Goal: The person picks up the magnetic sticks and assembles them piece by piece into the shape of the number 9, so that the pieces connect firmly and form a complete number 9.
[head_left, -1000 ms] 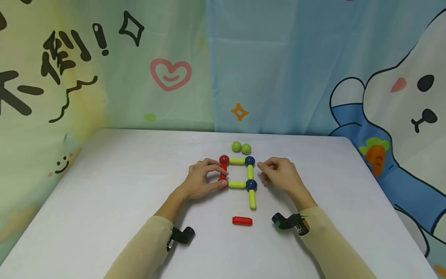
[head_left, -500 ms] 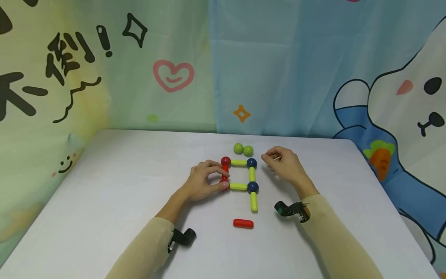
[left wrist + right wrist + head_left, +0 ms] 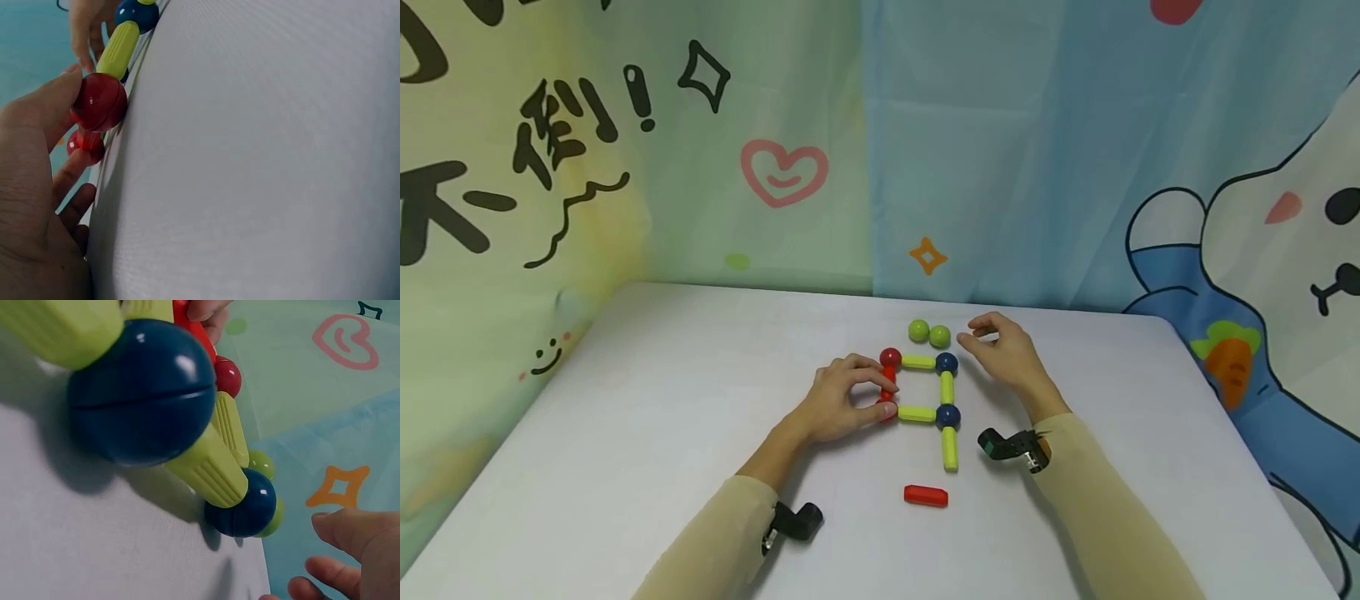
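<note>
A square of toy building sticks and balls (image 3: pixel 917 362) lies on the table. Its left side is a red stick (image 3: pixel 889 379) between two red balls; yellow-green sticks and two dark blue balls (image 3: pixel 948 415) form the rest. One more yellow-green stick (image 3: pixel 951 450) points from the near blue ball toward the front. My left hand (image 3: pixel 842 400) holds the red side, thumb on the near red ball (image 3: pixel 100 102), forefinger at the far part. My right hand (image 3: pixel 1003 354) is held to the right of two loose green balls (image 3: pixel 939 337), thumb and fingers apart, holding nothing.
A loose red stick (image 3: pixel 926 496) lies on the white table (image 3: pixel 700 367) in front of the square. Behind the table's far edge hangs a printed curtain (image 3: pixel 985 150). Each wrist wears a small black camera (image 3: pixel 797 522).
My right hand has moved away from the square's right side toward the far edge, then slightly left toward the green balls, its fingers parting. My left hand stays on the square. The head view has shifted slightly.
</note>
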